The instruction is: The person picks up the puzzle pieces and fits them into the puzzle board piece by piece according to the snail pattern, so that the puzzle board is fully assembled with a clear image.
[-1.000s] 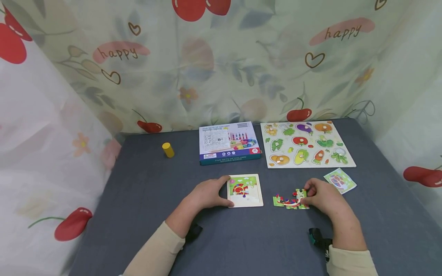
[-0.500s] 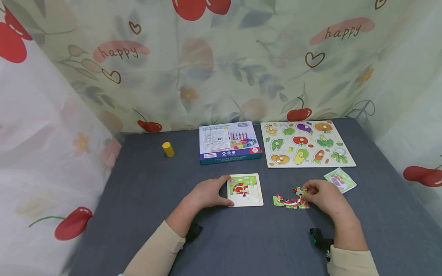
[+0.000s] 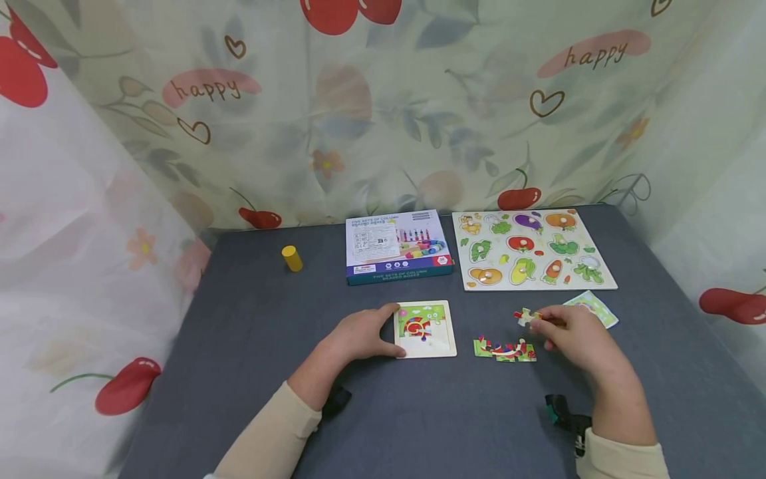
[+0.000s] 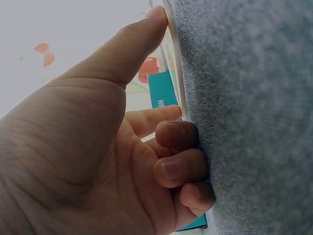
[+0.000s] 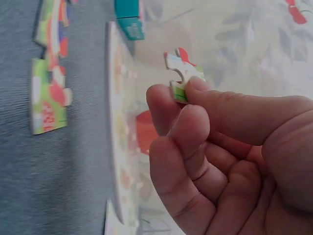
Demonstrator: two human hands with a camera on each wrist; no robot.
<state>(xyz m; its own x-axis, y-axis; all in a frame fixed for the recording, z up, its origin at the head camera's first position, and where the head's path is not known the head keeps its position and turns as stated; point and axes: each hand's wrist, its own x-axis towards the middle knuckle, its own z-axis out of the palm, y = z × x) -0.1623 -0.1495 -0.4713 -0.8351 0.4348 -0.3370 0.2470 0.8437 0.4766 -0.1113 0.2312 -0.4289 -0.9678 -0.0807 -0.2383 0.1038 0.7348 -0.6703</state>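
Note:
A small square puzzle tray lies on the table, with pieces filling its upper left part. My left hand grips it along its left side, thumb at the near corner and index finger at the far one; the other fingers curl against the tablecloth in the left wrist view. My right hand pinches a jigsaw piece between thumb and fingertips, raised above the table. Beneath it and to its left lies a strip of several joined jigsaw pieces, green, red and white.
At the back stand a toy box and a vegetable puzzle board. A picture card lies partly behind my right hand. The yellow cylinder is at the back left. A printed curtain hangs behind the table.
My right hand has lifted one piece off the upper right end of the jigsaw strip and drawn back to the right with it. The left hand and tray have stayed put.

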